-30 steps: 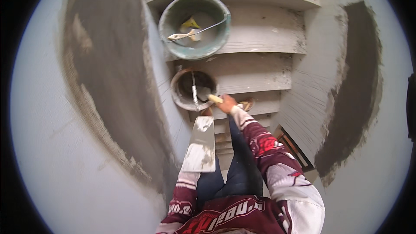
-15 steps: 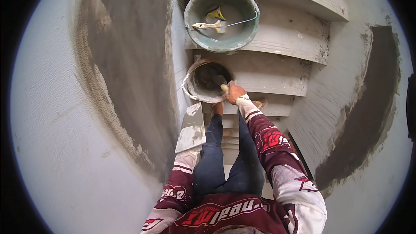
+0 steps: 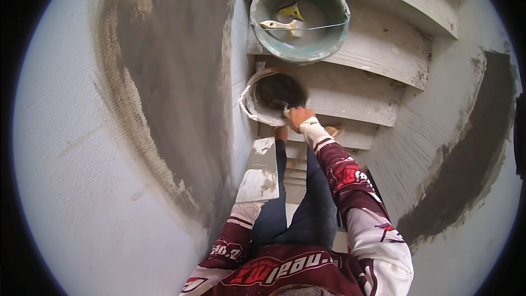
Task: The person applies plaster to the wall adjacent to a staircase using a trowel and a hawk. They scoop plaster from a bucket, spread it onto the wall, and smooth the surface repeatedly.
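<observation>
My right hand [image 3: 300, 118] is closed round the pale handle of a trowel [image 3: 286, 113] at the near right rim of a whitish bucket [image 3: 245, 105]. Its blade reaches down into dark grey mortar [image 3: 280, 90], which hides most of it. My left arm [image 3: 247, 211] holds up a flat grey plastering float [image 3: 262, 165], face upward, just below the bucket. Whitish and grey smears of mortar lie on that plate. The fingers of my left hand are hidden beneath it.
A larger green bucket [image 3: 257, 38] stands one step higher, holding cloudy water, a paintbrush [image 3: 280, 25] and a yellow-edged tool [image 3: 293, 10]. Curved stair steps [image 3: 350, 94] rise ahead. Grey plaster patches cover the left wall [image 3: 170, 77] and right wall [image 3: 466, 148].
The view has shifted, so buckets and steps sit farther right. My right hand stays at the bucket's rim, with less of the trowel blade showing. The float remains held below the bucket.
</observation>
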Motion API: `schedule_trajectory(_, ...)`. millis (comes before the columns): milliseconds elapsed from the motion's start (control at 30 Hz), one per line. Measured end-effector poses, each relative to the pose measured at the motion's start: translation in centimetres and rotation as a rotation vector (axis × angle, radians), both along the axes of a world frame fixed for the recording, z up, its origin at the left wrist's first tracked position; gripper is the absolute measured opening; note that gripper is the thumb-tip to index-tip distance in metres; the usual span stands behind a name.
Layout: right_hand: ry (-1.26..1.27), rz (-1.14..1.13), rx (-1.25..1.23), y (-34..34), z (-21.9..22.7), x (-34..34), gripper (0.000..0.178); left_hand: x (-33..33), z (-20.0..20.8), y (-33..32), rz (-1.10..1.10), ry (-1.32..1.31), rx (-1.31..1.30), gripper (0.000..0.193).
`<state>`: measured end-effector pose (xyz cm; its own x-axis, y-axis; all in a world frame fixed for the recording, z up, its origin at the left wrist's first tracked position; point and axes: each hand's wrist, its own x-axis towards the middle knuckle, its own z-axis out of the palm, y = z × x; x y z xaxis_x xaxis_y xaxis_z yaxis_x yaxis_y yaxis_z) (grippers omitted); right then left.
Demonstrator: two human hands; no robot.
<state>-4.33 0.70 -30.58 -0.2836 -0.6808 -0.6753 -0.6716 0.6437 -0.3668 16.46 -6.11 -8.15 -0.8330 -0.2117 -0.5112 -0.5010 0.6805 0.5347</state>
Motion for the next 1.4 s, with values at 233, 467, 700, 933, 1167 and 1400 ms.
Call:
schedule_trajectory(233, -0.006, -0.071, 0.052, -1.7, -0.9, -0.6, 0.035, 0.8, 0.5, -0.4, 0.037, 0.031, -0.001, 0.024)
schedule_trajectory(467, -0.360, -0.196, 0.124, -1.0, 1.9, -3.3, 0.034, 0.4, 0.8, -1.1, 0.042, 0.075, -0.023, 0.026)
schedule_trajectory(700, -0.802, -0.617, -0.183, 7.0, 3.9, -4.5, 0.041, 0.1, 1.3, -1.5, 0.057, 0.129, -0.061, 0.028)
schedule_trajectory(933, -0.761, -0.826, -0.423, 13.9, 13.4, 0.9, 0.049, -4.4, -0.2, -3.9, 0.005, 0.292, -0.154, 0.030)
schedule_trajectory(1167, -0.135, -0.576, -0.579, 15.0, 17.4, 4.3, 0.050, -8.2, -2.5, -6.1, -0.043, 0.395, -0.225, 0.031)
schedule_trajectory(1400, -0.089, -0.547, -0.510, 20.0, 16.7, 3.0, 0.049, -7.6, -1.8, -6.7, 0.116, 0.365, -0.100, 0.032)
